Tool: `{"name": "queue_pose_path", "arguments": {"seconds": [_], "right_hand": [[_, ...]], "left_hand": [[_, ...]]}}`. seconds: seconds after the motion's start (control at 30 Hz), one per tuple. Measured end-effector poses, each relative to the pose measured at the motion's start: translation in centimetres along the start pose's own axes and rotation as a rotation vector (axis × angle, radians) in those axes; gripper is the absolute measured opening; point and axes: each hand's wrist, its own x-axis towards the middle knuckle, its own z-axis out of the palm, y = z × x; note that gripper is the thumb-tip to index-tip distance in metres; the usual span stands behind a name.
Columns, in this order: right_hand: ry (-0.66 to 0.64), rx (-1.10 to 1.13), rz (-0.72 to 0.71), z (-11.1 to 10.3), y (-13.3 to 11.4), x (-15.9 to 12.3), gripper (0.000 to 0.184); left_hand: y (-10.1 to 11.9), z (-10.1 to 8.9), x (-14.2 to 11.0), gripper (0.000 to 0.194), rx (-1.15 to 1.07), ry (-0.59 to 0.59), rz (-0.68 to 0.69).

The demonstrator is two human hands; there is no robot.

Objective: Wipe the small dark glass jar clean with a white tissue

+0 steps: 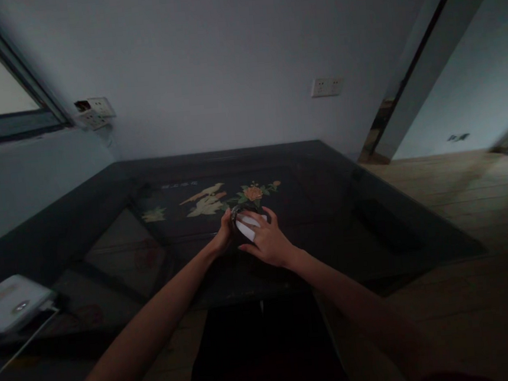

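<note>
Both my hands meet over a small dark round object (239, 214) on the dark glass table (326, 208). My left hand (223, 234) curls against the object's left side. My right hand (268, 239) lies over its right side with fingers wrapped round a small white thing (248, 226). The dim light hides what the dark object and the white thing are.
A flower and bird pattern (219, 199) decorates the table top just beyond my hands. A white device (10, 302) with a cable lies at the table's left end. Wall sockets (95, 112) (327, 86) are on the walls. Wooden floor (459, 196) stretches to the right.
</note>
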Motion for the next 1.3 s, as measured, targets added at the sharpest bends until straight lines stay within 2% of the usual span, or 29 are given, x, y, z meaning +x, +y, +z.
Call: {"name": "queue_pose_path", "arguments": {"seconds": [0.2, 0.3, 0.53, 0.63, 0.73, 0.93, 1.03, 1.2, 1.3], "right_hand": [[-0.003, 0.024, -0.032, -0.1, 0.4, 0.0, 0.058], [0.005, -0.014, -0.001, 0.2, 0.1, 0.1, 0.066], [0.043, -0.093, 0.123, 0.6, -0.8, 0.2, 0.070], [0.029, -0.090, 0.105, 0.6, -0.9, 0.2, 0.072], [0.015, -0.093, 0.063, 0.7, -0.9, 0.2, 0.070], [0.053, -0.142, 0.146, 1.0, -0.9, 0.2, 0.068], [0.052, -0.145, 0.145, 1.1, -0.8, 0.2, 0.065], [0.043, -0.111, 0.064, 0.8, -0.6, 0.1, 0.054], [0.058, -0.109, 0.093, 0.7, -0.7, 0.0, 0.057]], "left_hand": [[0.4, 0.3, -0.2, 0.060, -0.006, -0.039, 0.008], [0.4, 0.2, -0.1, 0.057, -0.013, -0.024, 0.004], [-0.1, -0.2, 0.4, 0.057, -0.026, 0.019, -0.008], [-0.2, -0.4, 0.5, 0.060, -0.015, 0.002, -0.004], [-0.3, -0.5, 0.5, 0.060, -0.011, -0.015, 0.005], [-0.5, -0.4, 0.7, 0.069, -0.009, -0.074, -0.032], [-0.6, -0.4, 0.7, 0.068, -0.004, -0.070, -0.008], [-0.5, -0.4, 0.7, 0.068, 0.005, -0.064, 0.011], [-0.4, -0.3, 0.6, 0.067, 0.019, -0.040, 0.000]]}}
